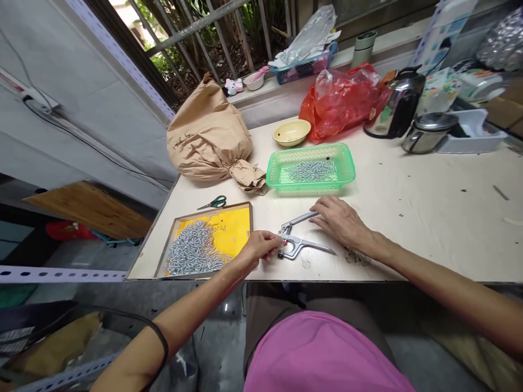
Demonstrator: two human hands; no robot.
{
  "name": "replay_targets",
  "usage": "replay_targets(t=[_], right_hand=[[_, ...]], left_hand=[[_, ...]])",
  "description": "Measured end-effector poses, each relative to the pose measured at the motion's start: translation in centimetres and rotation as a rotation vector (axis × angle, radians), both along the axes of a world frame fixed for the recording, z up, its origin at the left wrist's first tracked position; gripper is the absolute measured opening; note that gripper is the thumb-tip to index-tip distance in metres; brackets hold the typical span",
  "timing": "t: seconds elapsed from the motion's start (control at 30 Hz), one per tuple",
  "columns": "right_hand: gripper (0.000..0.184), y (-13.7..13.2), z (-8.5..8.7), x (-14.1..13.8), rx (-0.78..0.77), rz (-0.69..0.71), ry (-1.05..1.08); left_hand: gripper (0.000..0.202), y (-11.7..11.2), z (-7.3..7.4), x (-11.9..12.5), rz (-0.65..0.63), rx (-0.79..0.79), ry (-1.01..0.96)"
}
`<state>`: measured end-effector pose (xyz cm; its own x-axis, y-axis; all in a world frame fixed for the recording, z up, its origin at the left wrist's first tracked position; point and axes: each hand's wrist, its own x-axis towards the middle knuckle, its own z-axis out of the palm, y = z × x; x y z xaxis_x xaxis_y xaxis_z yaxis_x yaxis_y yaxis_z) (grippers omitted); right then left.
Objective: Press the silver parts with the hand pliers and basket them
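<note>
Grey metal hand pliers (300, 246) lie at the table's front edge, handles spread apart, with a dark spring and a touch of red near the head. At that head, my left hand (263, 245) is closed in a pinch; whatever small piece is in its fingertips is too small to make out. My right hand (343, 224) has its fingers curled over the end of the upper handle. Left of the pliers, a shallow tray (251, 218) with a yellow bottom holds a heap of small silvery metal pieces (192, 247). Similar pieces lie in a green plastic basket (310, 187) farther back.
Green-handled scissors (218, 202) lie behind the tray. A tied brown bag (210, 130), a cream bowl (291, 132), a red plastic bag (339, 109), a steel kettle (398, 103) and a lidded steel cup (429, 133) line the back.
</note>
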<state>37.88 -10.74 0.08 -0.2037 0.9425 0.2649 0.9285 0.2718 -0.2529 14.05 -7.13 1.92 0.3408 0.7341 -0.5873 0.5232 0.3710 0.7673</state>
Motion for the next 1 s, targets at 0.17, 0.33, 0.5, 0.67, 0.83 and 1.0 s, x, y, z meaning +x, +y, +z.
replay_targets(t=[0.17,0.33,0.5,0.67,0.83,1.0], right_hand=[[0.030,-0.2,-0.8,0.3,-0.040,0.003,-0.030],[0.062,-0.4,-1.5,0.2,-0.059,0.056,-0.038],[0.101,-0.5,-1.9,-0.3,-0.139,0.106,-0.104],[0.110,-0.6,-3.0,-0.3,-0.179,0.106,-0.151],[0.106,-0.7,-3.4,-0.4,-0.169,0.098,-0.131],[0.080,-0.8,-2.6,-0.7,-0.157,0.109,-0.076]], left_hand=[[0.031,1.0,-1.0,0.3,-0.059,-0.032,0.064],[0.030,1.3,-1.2,0.4,-0.069,-0.114,0.123],[0.028,1.5,-1.4,0.5,-0.082,-0.166,0.167],[0.025,1.6,-1.3,0.6,-0.105,-0.206,0.212],[0.026,1.8,-1.3,0.9,-0.139,-0.241,0.215],[0.029,1.9,-1.5,0.6,-0.152,-0.248,0.254]])
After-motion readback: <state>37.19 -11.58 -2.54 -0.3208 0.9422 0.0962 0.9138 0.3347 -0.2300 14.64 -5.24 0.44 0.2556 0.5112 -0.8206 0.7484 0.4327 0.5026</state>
